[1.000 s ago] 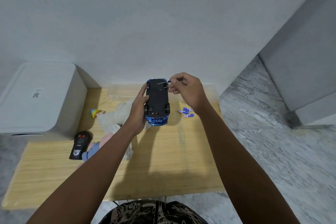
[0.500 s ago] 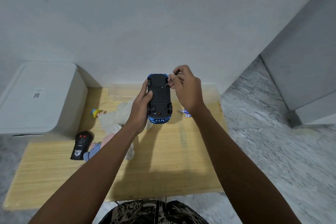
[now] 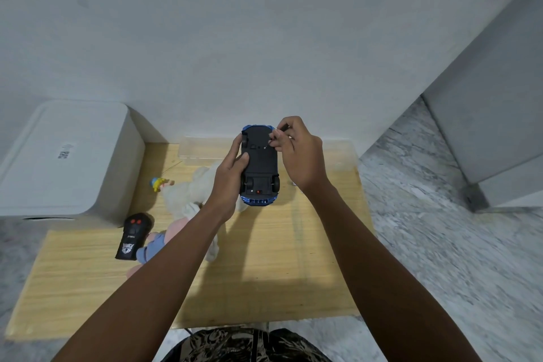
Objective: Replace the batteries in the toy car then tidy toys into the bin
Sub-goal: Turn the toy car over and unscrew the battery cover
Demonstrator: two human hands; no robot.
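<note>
At frame centre, the upturned toy car [image 3: 259, 166] is gripped by the left hand [image 3: 232, 173]; a thin screwdriver [image 3: 271, 142] is pinched against its underside by the right hand [image 3: 299, 153].

No lettering anywhere is clear enough to read.

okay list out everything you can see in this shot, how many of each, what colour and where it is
toy car: one, blue body with black underside facing up, held above the table's far middle
small screwdriver: one, dark handle, thin shaft, tip at the car's underside
remote control: one, black with red buttons, on the table's left side
plush toys: a white one and a pink and blue one, left of centre, partly behind the left arm
small figure: one, yellow and blue, far left of the table
clear container: one, transparent, far edge by the wall
table: one, light wood
white box: one, left of the table
left hand: grips the car's side
right hand: pinches the screwdriver
</note>
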